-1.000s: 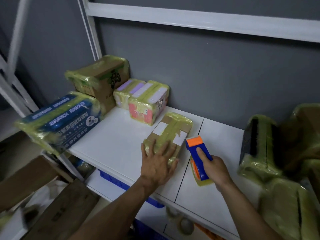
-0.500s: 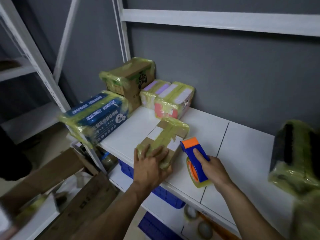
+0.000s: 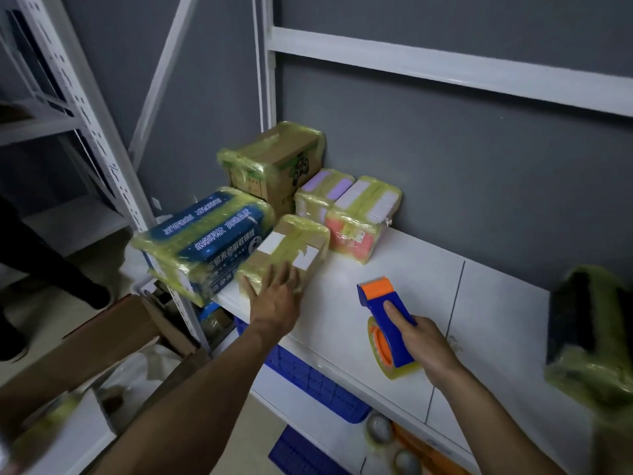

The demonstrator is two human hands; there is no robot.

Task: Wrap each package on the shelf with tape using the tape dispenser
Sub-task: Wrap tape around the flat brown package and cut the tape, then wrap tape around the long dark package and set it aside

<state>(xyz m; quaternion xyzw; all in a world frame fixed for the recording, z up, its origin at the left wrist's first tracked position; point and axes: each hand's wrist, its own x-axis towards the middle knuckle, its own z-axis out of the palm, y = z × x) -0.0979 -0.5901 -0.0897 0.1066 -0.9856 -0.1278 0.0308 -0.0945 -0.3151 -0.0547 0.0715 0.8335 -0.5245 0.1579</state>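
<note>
Tape dispenser (image 3: 376, 299): axis diag, nose far-left.

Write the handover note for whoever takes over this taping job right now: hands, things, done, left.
Left hand: flat, fingers straight, pressing on the small brown cardboard package.
Right hand: grips the blue-and-orange tape dispenser over the white shelf, apart from every package.
Done: that package, the blue printed package beside it and the brown carton behind already carry yellowish tape.
Left: the black package at right looks taped too; look for untaped packages out of view.
</note>
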